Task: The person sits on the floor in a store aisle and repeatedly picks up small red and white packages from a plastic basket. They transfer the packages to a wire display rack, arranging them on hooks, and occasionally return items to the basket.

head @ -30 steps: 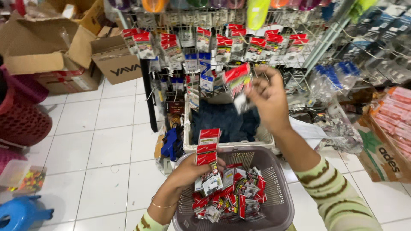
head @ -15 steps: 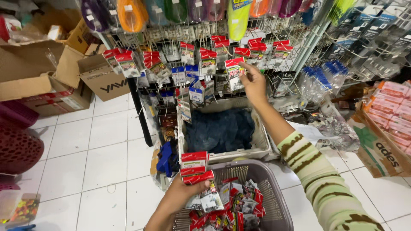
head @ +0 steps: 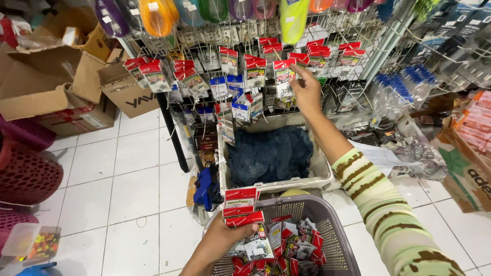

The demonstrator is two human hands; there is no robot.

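Observation:
My right hand reaches up to the wire display rack and pinches a small red-topped packet hanging on a hook among other such packets. My left hand is low in front of me, gripping a fanned stack of red-topped packets just over a grey plastic basket. The basket holds several more loose packets. My right sleeve is striped green and brown.
A white crate with dark blue cloth sits under the rack. Cardboard boxes stand at the left, red-purple baskets at the far left. Bagged goods and a carton crowd the right. White floor tiles lie between.
My right hand has carried a red-topped packet up from near the basket to a hook on the rack. The view has tilted upward. My left hand still holds its stack.

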